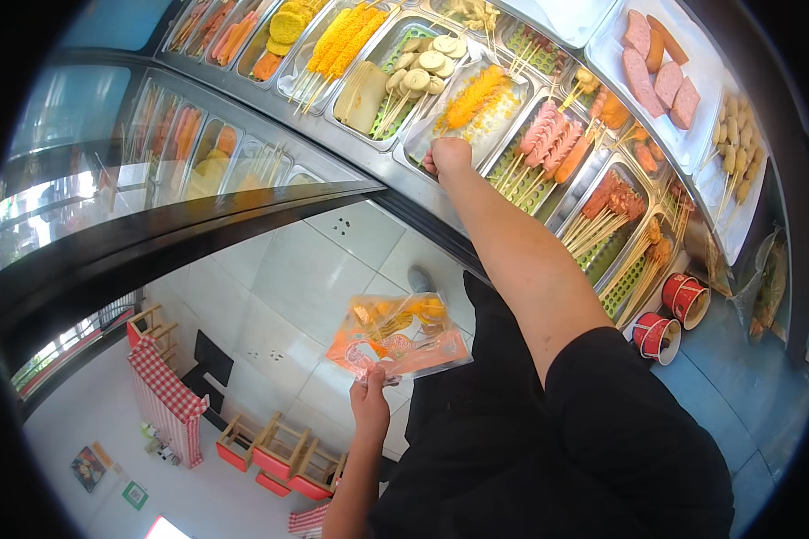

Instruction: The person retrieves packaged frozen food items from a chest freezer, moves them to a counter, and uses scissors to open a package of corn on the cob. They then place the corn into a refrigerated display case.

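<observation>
Pinched by its edge in my left hand [371,404] is a clear plastic bag [399,340] with orange print, holding yellow and orange food pieces. It hangs in front of my legs, above the tiled floor. My right hand [450,158] reaches over the display counter, its fingers closed at the near end of a yellow breaded skewer [472,101]. The stick is hidden by the fist. That skewer lies in a paper-lined metal tray [505,124] scattered with yellow crumbs.
Trays of round white slices [418,74], pink cut sausages [549,138] and red meat skewers [610,202] flank my right hand. A black-framed glass panel [195,222] stands at left. Two red paper cups [657,333] sit right. Red-seated stools [276,458] stand by the wall.
</observation>
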`<state>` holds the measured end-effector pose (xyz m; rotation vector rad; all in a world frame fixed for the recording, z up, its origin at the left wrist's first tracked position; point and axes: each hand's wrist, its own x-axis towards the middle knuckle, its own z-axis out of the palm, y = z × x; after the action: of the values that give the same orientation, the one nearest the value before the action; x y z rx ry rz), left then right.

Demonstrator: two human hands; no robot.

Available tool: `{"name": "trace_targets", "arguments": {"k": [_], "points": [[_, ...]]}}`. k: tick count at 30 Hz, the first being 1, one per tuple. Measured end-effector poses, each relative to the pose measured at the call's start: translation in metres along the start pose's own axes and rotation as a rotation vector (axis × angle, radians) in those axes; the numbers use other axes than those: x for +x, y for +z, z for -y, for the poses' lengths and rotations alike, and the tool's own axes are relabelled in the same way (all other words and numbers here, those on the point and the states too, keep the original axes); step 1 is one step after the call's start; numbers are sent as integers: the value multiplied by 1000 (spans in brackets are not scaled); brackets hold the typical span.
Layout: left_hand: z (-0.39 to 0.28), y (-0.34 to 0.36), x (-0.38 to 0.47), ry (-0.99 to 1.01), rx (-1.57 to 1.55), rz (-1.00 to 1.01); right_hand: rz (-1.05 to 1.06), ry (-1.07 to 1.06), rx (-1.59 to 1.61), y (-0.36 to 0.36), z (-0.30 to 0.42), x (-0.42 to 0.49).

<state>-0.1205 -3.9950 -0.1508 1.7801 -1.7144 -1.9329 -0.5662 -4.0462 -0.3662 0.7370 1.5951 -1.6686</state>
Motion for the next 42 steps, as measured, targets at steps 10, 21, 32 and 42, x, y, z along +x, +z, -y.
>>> {"name": "trace_targets", "arguments": {"k": [10,21,32,42], "points": [[-21,20,9,27,35,71,-199,-96,-269,-20,16,-49],[-6,16,6,-11,88,32,-263,-1117,-1448,-30,44,-6],[-4,11,17,-4,83,51,-233,-1170,-1481,-26,37,4],[-10,11,21,-15,60,44,-222,-1233,-1403,-33,39,-3]]}}
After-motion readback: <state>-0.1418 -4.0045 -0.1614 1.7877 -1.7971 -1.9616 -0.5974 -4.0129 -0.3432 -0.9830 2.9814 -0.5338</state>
